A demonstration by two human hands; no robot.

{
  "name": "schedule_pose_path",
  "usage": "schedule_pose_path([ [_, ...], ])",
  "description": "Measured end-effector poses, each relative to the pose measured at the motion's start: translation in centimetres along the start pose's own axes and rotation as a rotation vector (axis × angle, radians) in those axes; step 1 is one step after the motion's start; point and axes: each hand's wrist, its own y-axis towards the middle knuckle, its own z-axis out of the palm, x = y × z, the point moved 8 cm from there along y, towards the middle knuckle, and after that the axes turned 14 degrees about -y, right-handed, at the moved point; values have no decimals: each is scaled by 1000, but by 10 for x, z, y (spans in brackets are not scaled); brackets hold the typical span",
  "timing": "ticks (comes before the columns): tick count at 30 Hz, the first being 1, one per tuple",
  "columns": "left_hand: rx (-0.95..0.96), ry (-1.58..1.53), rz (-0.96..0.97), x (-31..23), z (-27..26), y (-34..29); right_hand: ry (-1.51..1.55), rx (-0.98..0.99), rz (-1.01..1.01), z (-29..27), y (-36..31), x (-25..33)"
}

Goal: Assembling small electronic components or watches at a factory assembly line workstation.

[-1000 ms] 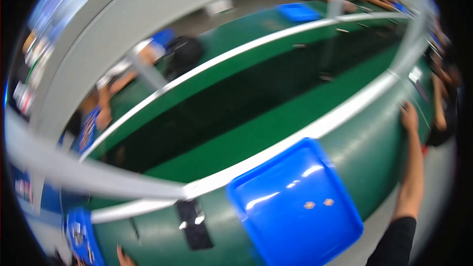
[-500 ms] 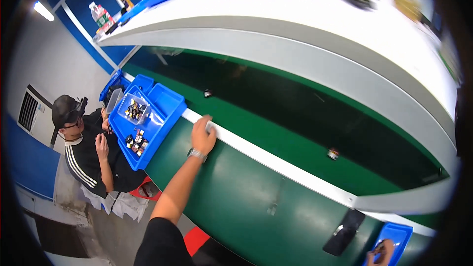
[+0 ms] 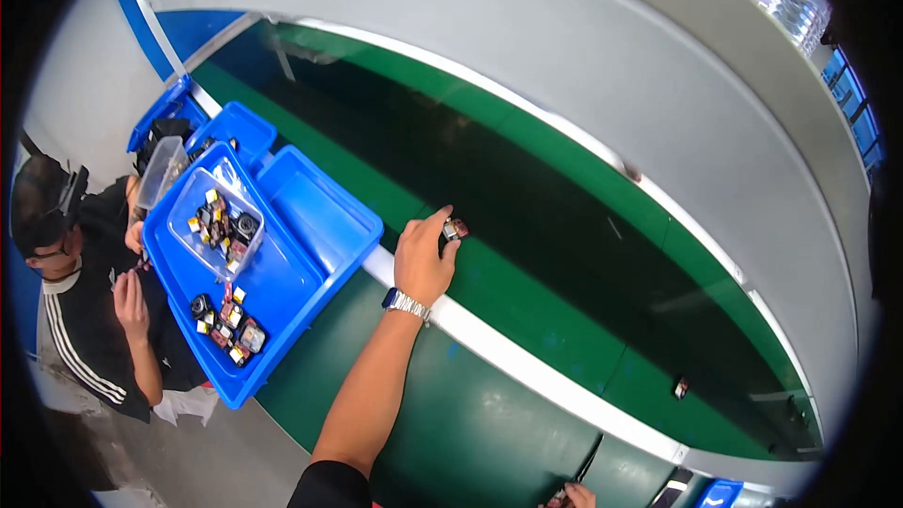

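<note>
My left hand (image 3: pixel 425 261), with a metal-banded watch at the wrist, reaches over the white rail onto the green belt. Its thumb and index finger close on either side of a small dark red and silver block-shaped part (image 3: pixel 457 229). At the bottom edge, my right hand (image 3: pixel 581 497) is partly cut off. Its fingers hold a small dark reddish part (image 3: pixel 558 500), whose kind I cannot make out. A thin black strip (image 3: pixel 591 457) rises beside it. Another small part (image 3: pixel 680 388) lies farther right on the belt.
Blue trays (image 3: pixel 324 212) stand at the left, one holding a clear box (image 3: pixel 175 216) and loose parts (image 3: pixel 230 327). A co-worker (image 3: pixel 80 320) in black sits beside them. A white rail (image 3: pixel 527 362) borders the belt; a grey shelf (image 3: pixel 564 33) overhangs it. A blue tray (image 3: pixel 720 493) sits lower right.
My left hand has moved from the rail to the part on the belt and closed around it. My right hand has left the small blue tray with its part. The view has shifted.
</note>
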Motion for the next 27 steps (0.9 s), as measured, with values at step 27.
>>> schedule_pose_path([
  [27,640,-792,504,-167,25,-205,80,-302,-187,-35,4,-2],
])
